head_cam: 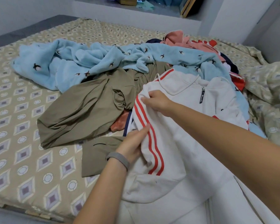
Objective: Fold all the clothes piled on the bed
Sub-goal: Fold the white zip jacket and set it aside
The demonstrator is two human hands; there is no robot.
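So the white jacket (176, 143) is spread across the near right part of the bed (23, 151), thick sweatshirt-type cotton with red-orange stripes down the sleeve and a zip at the collar. Its lower part runs off the bottom of the shot. The right hand (158, 102) pinches the sleeve up near the shoulder, fingers curled into the cloth. The left hand (132, 146) grips the same sleeve lower down beside the stripes, thumb on top; there's a grey woven band (119, 159) on that wrist.

Just left of the jacket is a khaki garment (81, 110), thin, smooth, a bit shiny and bunched into folds, with a flat piece of it lying near the left wrist. Can't tell if it's trousers or a shirt. A bit of orange fuzzy cloth (120, 122) pokes out from under it, mostly hidden.

Behind those, a fluffy light blue blanket (71, 62) with small dark bird shapes sprawls across the mattress. A pink garment (181, 41) and some red and navy bits sit heaped at the far right, half buried. The bedsheet is beige with a diamond pattern.

The shelf (152, 12) in the wall recess at the top holds stuff, but it's cut off and hard to make out.
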